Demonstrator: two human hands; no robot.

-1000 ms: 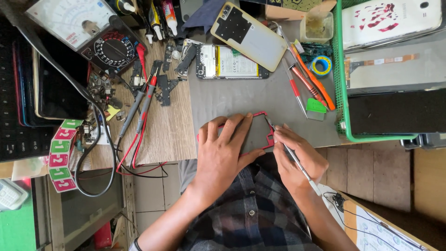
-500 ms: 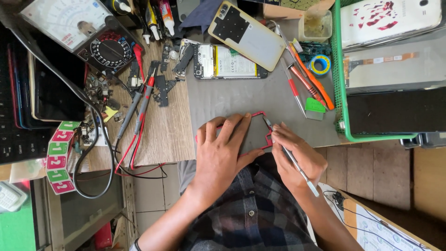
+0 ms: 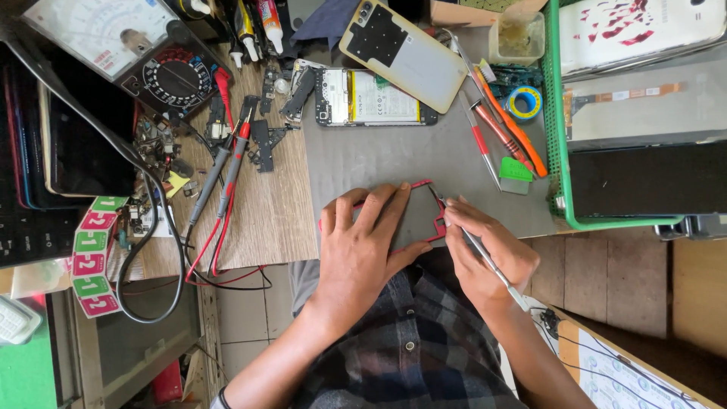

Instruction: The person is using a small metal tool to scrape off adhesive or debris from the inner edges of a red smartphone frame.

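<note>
My left hand [image 3: 363, 246] lies flat, fingers spread, on a phone with a red frame [image 3: 421, 216] at the near edge of a grey work mat [image 3: 386, 163]. It presses the phone down and covers most of it. My right hand [image 3: 485, 254] grips a thin metal tool [image 3: 477, 246] like a pen, its tip touching the phone's right edge near the top corner. An opened phone [image 3: 375, 98] with its insides showing lies at the mat's far side, with a detached back cover [image 3: 401, 53] leaning over it.
Screwdrivers and an orange pry tool [image 3: 503, 132], a green pick [image 3: 516, 170] and a blue tape roll [image 3: 524, 102] lie right of the mat. A green basket [image 3: 560, 167] holds phone panels. Left: an analog multimeter [image 3: 121, 45], probes [image 3: 227, 167], small parts, glue tubes, tablets.
The tool tip has shifted slightly along the red frame's right edge. My left hand stays pressed on the phone.
</note>
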